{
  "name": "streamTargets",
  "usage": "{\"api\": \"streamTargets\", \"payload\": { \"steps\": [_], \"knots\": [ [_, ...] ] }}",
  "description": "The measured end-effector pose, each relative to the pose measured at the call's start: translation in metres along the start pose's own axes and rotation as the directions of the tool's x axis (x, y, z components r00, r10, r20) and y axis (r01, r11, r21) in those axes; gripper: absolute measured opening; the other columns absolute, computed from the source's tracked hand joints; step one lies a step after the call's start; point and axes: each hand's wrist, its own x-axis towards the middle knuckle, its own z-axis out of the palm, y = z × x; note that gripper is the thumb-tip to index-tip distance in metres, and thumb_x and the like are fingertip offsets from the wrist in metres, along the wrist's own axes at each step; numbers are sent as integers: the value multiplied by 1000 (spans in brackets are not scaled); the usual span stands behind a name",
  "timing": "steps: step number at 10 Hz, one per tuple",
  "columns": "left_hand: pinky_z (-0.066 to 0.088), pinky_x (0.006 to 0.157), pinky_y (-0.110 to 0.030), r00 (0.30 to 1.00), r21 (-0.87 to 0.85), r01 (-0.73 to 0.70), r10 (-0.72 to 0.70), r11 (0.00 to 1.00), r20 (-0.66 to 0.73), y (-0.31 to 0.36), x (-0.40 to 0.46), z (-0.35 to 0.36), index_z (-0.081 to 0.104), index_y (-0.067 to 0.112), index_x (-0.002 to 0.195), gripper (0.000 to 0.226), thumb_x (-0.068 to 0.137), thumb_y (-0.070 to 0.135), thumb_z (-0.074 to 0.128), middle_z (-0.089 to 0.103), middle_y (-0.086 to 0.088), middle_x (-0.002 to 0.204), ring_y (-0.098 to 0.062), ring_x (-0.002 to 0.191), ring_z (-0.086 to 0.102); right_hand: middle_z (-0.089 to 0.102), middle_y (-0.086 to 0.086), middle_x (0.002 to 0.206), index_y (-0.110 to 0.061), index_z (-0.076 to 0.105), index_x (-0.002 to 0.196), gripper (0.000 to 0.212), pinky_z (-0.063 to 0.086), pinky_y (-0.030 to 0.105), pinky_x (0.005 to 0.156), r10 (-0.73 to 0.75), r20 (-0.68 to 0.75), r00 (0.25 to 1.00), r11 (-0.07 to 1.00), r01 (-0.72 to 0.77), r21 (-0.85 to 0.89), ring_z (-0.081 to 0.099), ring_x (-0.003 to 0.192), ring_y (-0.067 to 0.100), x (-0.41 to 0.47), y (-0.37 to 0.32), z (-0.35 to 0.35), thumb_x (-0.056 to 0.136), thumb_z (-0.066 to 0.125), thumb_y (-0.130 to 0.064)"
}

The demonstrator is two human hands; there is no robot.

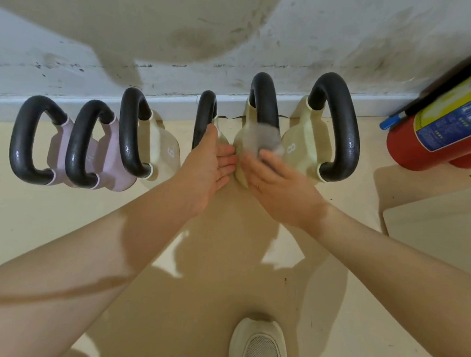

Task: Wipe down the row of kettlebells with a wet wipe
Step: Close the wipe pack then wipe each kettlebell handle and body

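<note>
Row: your six kettlebells [262,141] stand on the floor [222,261] along the wall [323,44], handles black.
Pink pair: two pink kettlebells [108,165] sit at the left end, touching each other.
Cream "6": the third kettlebell [160,150] is cream, just beside the pink pair, with a "6" on its side.
Fourth kettlebell: its black handle [204,116] stands upright; your left hand hides most of the body.
Fifth kettlebell: cream body [243,148], between your two hands; this is the one you are working on.
Cream "8": the last kettlebell [301,152] stands at the right end, close against the fifth.
Left hand: your left hand [207,165] is open and flat, fingers extended, lying between the fourth and fifth kettlebells with its fingertips at the fifth's left flank.
Right hand: your right hand [273,181] has its fingers closed round the wet wipe and presses it to the fifth kettlebell.
Wet wipe: the wet wipe [265,137] shows as a grey blur on the upper body of the fifth kettlebell, below its handle.
Fire extinguisher: a red fire extinguisher [428,143] lies at the right, well apart from the row.
Footwear: one white shoe [259,349] is at the bottom edge.
</note>
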Motion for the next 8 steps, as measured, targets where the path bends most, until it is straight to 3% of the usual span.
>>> {"api": "streamTargets", "payload": {
  "steps": [1,2,3,4,5,6,7,8],
  "knots": [
    [35,103,-30,999,-2,-39,39,999,31,0,-4,4,48,6,130,66,95,54,20,54,-9,133,-18,122,50,63,3,126,-8,62,120,52,11,38,114,-19,-118,993,994,32,109,51,126,19,-9,-1,12,95,16,-6],
    [38,100,-28,994,-24,-106,106,994,-11,4,-4,8,53,7,125,56,98,47,24,58,-8,127,-18,119,53,45,15,143,-8,45,135,40,15,38,117,362,-305,881,859,-189,476,33,137,29,1,-3,12,96,36,-4],
    [38,99,-29,996,-46,-92,92,995,7,8,-3,10,49,7,130,56,97,47,26,52,-11,135,-21,123,50,0,14,156,-17,7,147,72,30,35,114,615,39,787,384,-342,858,4,144,20,6,-33,3,92,47,6],
    [37,96,-27,993,-12,-61,62,998,97,4,-5,20,44,9,135,60,97,50,21,50,-11,137,-17,121,50,4,-40,146,-44,-1,145,56,31,34,113,704,310,639,-33,-407,913,15,134,-14,17,-46,-19,103,31,-24],
    [36,99,-27,990,20,-75,72,997,117,0,-7,28,42,14,136,57,97,49,20,50,-6,138,-14,120,50,35,-31,141,-53,19,140,50,30,31,111,710,477,519,-131,-568,813,39,125,-7,22,-55,-31,92,17,-65],
    [33,106,-30,992,26,-69,66,997,110,-2,-8,29,39,15,139,57,97,50,21,46,-7,142,-17,129,44,17,-16,154,-40,2,146,48,19,18,115,691,526,495,-251,-518,818,21,134,-8,17,-80,-30,102,22,-39],
    [35,104,-29,992,42,-68,64,997,107,-2,-10,30,37,16,140,57,96,50,23,45,-6,143,-15,128,45,26,-9,151,-43,1,145,45,7,9,113,622,553,554,-264,-517,815,20,133,-6,1,-80,-22,101,11,-43],
    [47,80,-17,992,46,-89,84,995,97,-1,-16,35,39,16,139,56,96,50,24,54,2,131,0,93,63,22,-6,155,-28,6,149,65,11,26,117,509,511,693,-127,-527,840,20,142,8,-16,-66,-24,90,-5,-52]
  ]
}}
